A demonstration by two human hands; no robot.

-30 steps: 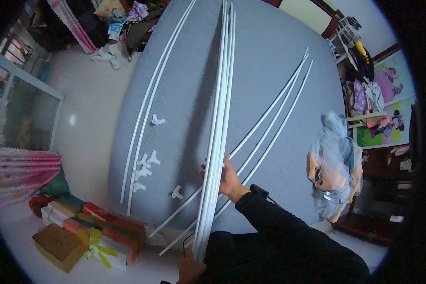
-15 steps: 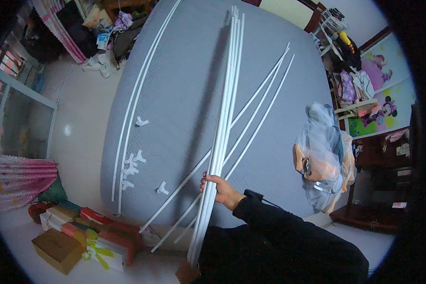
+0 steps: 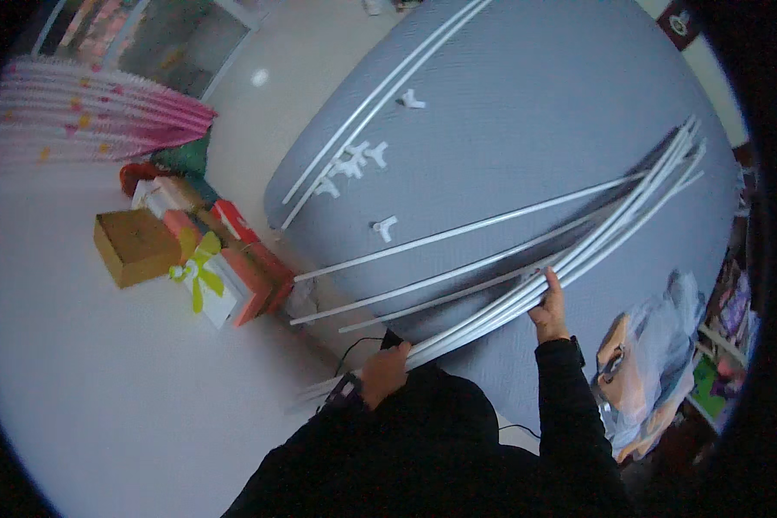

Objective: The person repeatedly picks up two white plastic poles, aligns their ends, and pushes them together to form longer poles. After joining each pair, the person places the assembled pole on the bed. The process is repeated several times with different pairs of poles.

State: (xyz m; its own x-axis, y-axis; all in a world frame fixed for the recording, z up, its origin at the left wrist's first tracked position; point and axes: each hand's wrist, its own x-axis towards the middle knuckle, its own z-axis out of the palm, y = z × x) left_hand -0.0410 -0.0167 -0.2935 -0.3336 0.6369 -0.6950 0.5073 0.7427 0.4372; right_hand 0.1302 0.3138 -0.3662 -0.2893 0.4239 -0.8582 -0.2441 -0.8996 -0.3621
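A bundle of long white poles (image 3: 483,311) runs from lower left to upper right across my front. My left hand (image 3: 385,373) is closed around it near the lower end. Farther up, my right hand (image 3: 551,312) grips the same bundle, thumb on top. The far ends reach over the bed (image 3: 509,112), which has a grey quilted cover. Beneath and beyond the bundle, several separate white poles (image 3: 466,231) lie fanned out. Two more poles (image 3: 380,104) lie along the bed's left edge, beside several white three-way connectors (image 3: 351,164). A single connector (image 3: 384,228) lies nearer me.
Left of the bed, stacked boxes (image 3: 246,285), a brown carton (image 3: 135,246) and a yellow-green fan-shaped piece (image 3: 200,272) sit on the pale floor (image 3: 104,371). A clear plastic bag (image 3: 652,363) with orange contents lies at the bed's right. A pink curtain (image 3: 104,112) hangs at upper left.
My left hand has come into view and taken hold of the bundle's lower part. The bundle has tilted from nearly upright to a slant toward the right. The view has turned.
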